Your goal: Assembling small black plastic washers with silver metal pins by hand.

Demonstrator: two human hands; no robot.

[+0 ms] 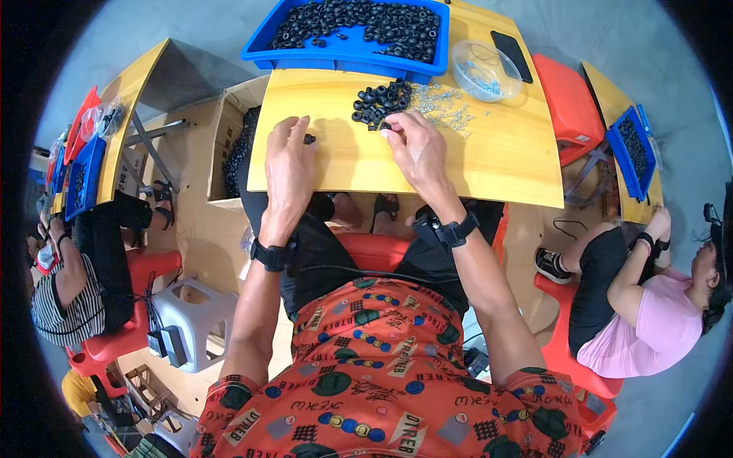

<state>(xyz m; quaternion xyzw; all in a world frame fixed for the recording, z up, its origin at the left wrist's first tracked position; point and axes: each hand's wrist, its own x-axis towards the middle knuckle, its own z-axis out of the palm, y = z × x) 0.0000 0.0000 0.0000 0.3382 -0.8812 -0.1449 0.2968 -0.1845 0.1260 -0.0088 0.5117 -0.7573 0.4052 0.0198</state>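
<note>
- My right hand (417,147) was narrowed, pinching a black ring (385,126) at the near edge of the small pile (376,101).
- My left hand (291,162) was drawn in beside a black piece (310,139); I couldn't tell whether it was gripped.
- Much seemed left: pile, loose screws (444,107), the stocked blue tray (336,62). I couldn't distinguish finished pieces.
- The tray's wall bounded my reach across the surface (489,172); a clear bowl (467,62) stood near the screws.
</note>
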